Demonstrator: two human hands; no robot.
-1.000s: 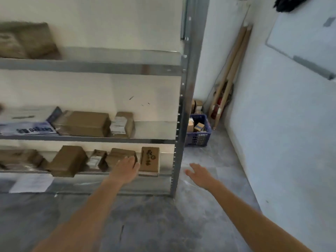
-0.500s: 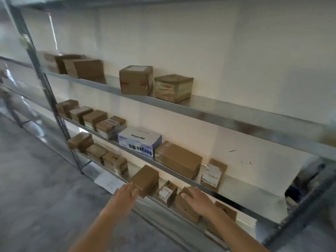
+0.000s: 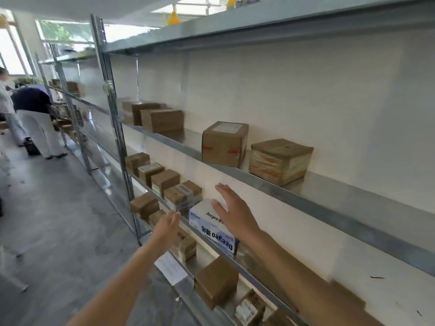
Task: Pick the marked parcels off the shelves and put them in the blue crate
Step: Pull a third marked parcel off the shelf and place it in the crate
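Far down the aisle at the left, two people (image 3: pixel 35 118) stand by another rack, well clear of the work. Nearer, the grey upright post (image 3: pixel 115 128) marks the bay's left edge, with small brown parcels (image 3: pixel 162 182) lined up just right of it on the middle shelf (image 3: pixel 263 264). The left hand (image 3: pixel 168 225) hovers with straight fingers, holding nothing, in front of that shelf's lip. The right hand (image 3: pixel 231 214), also spread and empty, reaches over the white printed box (image 3: pixel 211 225); whether it touches is unclear. No marks can be read, so checking labels before gripping seems wise. Two larger boxes (image 3: pixel 254 149) sit on the shelf above, whose metal edge overhangs the wrist. The blue crate is not in view; the floor (image 3: pixel 58 220) leaves room to step back.
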